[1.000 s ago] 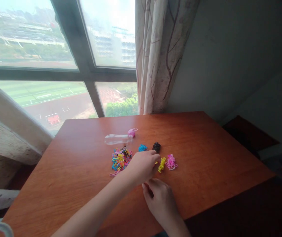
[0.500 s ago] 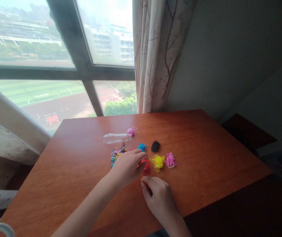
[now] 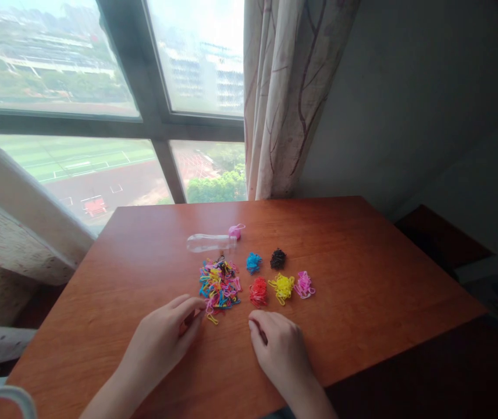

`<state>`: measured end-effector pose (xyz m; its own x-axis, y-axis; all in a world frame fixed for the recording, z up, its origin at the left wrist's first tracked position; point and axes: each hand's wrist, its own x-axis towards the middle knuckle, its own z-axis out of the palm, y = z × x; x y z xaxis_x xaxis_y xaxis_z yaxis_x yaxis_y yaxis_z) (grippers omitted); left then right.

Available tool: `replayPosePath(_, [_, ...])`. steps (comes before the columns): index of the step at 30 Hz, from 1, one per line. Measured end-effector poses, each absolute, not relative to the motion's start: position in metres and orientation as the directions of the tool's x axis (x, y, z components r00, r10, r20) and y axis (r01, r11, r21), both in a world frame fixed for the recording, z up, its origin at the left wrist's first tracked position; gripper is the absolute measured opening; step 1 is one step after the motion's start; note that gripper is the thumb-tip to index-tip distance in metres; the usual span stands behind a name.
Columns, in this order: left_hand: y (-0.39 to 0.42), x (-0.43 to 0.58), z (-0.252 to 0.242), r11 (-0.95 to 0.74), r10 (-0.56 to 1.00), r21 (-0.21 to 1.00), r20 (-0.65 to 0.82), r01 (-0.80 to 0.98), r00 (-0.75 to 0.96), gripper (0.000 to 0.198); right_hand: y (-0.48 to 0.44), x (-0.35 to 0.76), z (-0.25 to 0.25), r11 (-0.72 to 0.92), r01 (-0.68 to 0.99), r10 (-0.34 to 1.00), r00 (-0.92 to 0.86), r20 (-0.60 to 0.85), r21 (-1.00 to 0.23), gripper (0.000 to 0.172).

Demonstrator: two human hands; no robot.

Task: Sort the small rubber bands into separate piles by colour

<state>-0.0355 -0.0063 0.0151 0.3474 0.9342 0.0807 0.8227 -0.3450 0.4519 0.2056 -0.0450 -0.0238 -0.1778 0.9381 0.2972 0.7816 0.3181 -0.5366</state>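
A mixed heap of small coloured rubber bands [image 3: 219, 286] lies on the wooden table [image 3: 362, 273]. To its right are sorted little piles: blue [image 3: 253, 262], black [image 3: 277, 258], red [image 3: 258, 291], yellow [image 3: 283, 287] and pink [image 3: 304, 285]. My left hand [image 3: 162, 340] rests on the table just below the mixed heap, fingers loosely curled, fingertips touching its near edge. My right hand [image 3: 279, 352] lies below the red pile, fingers curled under with nothing visible in them.
A clear plastic bottle [image 3: 207, 242] with a pink cap [image 3: 235, 232] lies on its side behind the heap. A window and a patterned curtain [image 3: 284, 99] stand behind the table. A dark lower surface [image 3: 441, 238] sits at the right. A white curved rim [image 3: 0, 396] shows at bottom left.
My left hand has drawn back from the sorted piles toward me, to the near edge of the mixed heap. The red pile is now uncovered. My right hand has stayed put.
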Motion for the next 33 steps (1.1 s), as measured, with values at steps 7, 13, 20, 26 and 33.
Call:
replayPosePath(7, [-0.023, -0.032, -0.002, -0.293, 0.955, 0.496, 0.112, 0.817, 0.275, 0.022, -0.043, 0.177, -0.019, 0.282, 0.821, 0.955, -0.191, 0.228, -0.496, 0.013])
replayPosePath(13, [-0.022, -0.031, -0.002, -0.304, 0.951, 0.462, 0.091, 0.833, 0.296, 0.023, -0.033, 0.154, -0.017, 0.282, 0.83, 0.956, -0.203, 0.211, -0.48, 0.012])
replayPosePath(20, [-0.022, -0.031, -0.004, -0.305, 0.948, 0.432, 0.057, 0.849, 0.312, 0.025, -0.03, 0.148, -0.021, 0.271, 0.825, 0.958, -0.183, 0.22, -0.495, 0.01])
replayPosePath(26, [-0.021, -0.031, -0.003, -0.315, 0.942, 0.415, 0.026, 0.854, 0.334, 0.026, -0.03, 0.149, -0.022, 0.283, 0.818, 0.953, -0.183, 0.241, -0.5, 0.011])
replayPosePath(33, [-0.021, -0.029, -0.001, -0.349, 0.934, 0.424, 0.081, 0.836, 0.349, 0.023, -0.035, 0.154, -0.018, 0.328, 0.786, 0.942, -0.228, 0.247, -0.524, 0.006])
